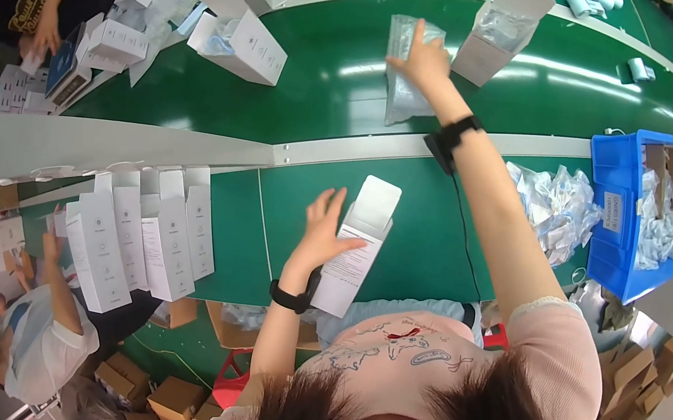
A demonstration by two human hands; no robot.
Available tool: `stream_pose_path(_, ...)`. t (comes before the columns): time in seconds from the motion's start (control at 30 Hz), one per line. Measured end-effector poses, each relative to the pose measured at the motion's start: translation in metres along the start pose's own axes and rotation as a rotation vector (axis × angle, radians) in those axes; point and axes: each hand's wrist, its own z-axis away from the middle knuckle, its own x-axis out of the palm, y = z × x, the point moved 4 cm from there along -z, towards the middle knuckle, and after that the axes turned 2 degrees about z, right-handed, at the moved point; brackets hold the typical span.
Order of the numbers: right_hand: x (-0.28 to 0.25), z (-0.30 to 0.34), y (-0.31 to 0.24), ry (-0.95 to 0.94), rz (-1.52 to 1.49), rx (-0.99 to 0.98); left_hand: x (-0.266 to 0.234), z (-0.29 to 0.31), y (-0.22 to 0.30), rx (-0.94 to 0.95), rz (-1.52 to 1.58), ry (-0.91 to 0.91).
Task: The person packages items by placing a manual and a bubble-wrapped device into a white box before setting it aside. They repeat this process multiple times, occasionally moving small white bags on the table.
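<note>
A white carton [351, 262] with its top flap raised lies on the green worktop in front of me. My left hand [320, 230] is at its left side, fingers spread and thumb across the printed face; whether it presses on the carton I cannot tell. My right arm stretches over the rail to the far green surface. There my right hand [426, 62] rests over a clear plastic pouch [405, 101], index finger and thumb extended. The pouch's contents cannot be made out. Just right of it stands another opened white carton [493, 44] with clear plastic inside.
Several white cartons [142, 239] stand in rows at the left. Wrapped parts [553, 208] are heaped at the right beside a blue bin [615, 214]. A metal rail [329, 148] divides the two green surfaces. Another opened carton [248, 46] sits beyond it; co-workers are at the left.
</note>
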Motion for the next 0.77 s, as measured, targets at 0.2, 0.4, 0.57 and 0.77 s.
stream_pose_path(0.2,0.016,0.002,0.007,-0.322,-0.55,-0.122,0.015,0.01,-0.012,-0.081,0.406,-0.184)
stream_pose_path(0.4,-0.117,0.115,0.047,-0.054,-1.529,-0.179,-0.025,0.007,0.049,0.007,0.753,0.126)
stream_pose_path(0.57,-0.123,0.179,0.089,0.057,-2.192,0.424,-0.008,-0.01,0.113,0.224,0.37,0.11)
stream_pose_path(0.77,-0.133,0.204,0.099,0.631,-1.654,0.242,0.032,-0.011,0.138,0.196,0.35,0.3)
